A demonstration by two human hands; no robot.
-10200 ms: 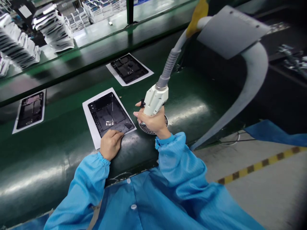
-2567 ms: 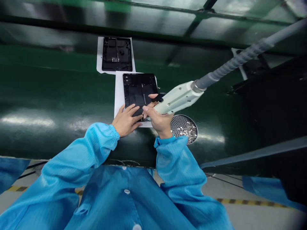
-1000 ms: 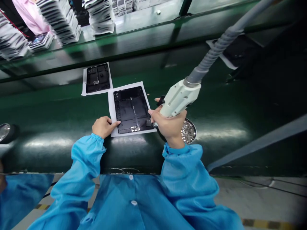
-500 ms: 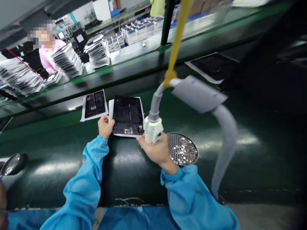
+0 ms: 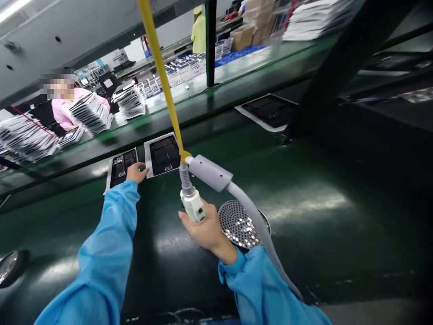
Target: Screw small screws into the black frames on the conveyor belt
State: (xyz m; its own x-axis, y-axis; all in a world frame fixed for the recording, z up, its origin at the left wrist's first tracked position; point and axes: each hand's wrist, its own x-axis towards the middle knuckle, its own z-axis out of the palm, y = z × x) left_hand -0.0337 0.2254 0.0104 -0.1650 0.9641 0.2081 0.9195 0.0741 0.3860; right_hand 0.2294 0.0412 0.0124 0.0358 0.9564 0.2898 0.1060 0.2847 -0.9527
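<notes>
My right hand (image 5: 206,228) is wrapped round a white handheld tool (image 5: 193,205) with a grey ribbed hose, hung from a yellow strap (image 5: 162,76). The tool's working end is hidden. My left hand (image 5: 135,173) reaches forward with thumb and fingers apart, at the left edge of a dark flat device housing (image 5: 164,155) on a white sheet; whether it touches the sheet I cannot tell. Partly behind that hand lies another dark housing (image 5: 122,166) on white backing. Beside my right wrist sits a round perforated dish (image 5: 233,212) holding many small shiny discs.
A third dark housing (image 5: 270,110) lies at the back right, near a dark slanted post (image 5: 324,76). The grey hose (image 5: 250,203) curves down to the right. Beyond the green ledge, a person in pink (image 5: 62,110) is among stacks of sheets (image 5: 91,113). Another round dish (image 5: 8,266) is at far left.
The housing between my hands has moved to the back of the green surface, and my left hand has loosened from it. The tool has come away from the housing with my right hand.
</notes>
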